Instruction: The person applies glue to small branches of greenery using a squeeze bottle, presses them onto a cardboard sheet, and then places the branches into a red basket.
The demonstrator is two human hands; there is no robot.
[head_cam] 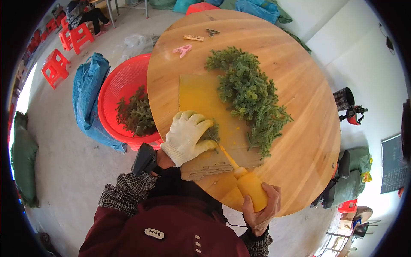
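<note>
My left hand (189, 135), in a white knit glove with yellow-stained fingertips, holds a small green conifer sprig (212, 132) between thumb and fingers. Bare, my right hand (261, 205) grips a yellow squeeze bottle (252, 189) around its base. The bottle tilts to the upper left, and its long thin nozzle meets the sprig near my left thumb. Beneath the sprig lies a cardboard sheet (196, 93) stained yellow. A large heap of green conifer sprigs (253, 93) rests to the right, partly over the cardboard. My glove hides part of the held sprig.
On the round wooden table (301, 96) lie a pink clip (182, 50), a small box (193, 38) and a metal clip (212, 32). Left of it, a red plastic basket (110, 96) holds more sprigs (138, 114). A blue sack (88, 93) and red stools (55, 68) stand farther left. Another person (86, 17) sits beyond.
</note>
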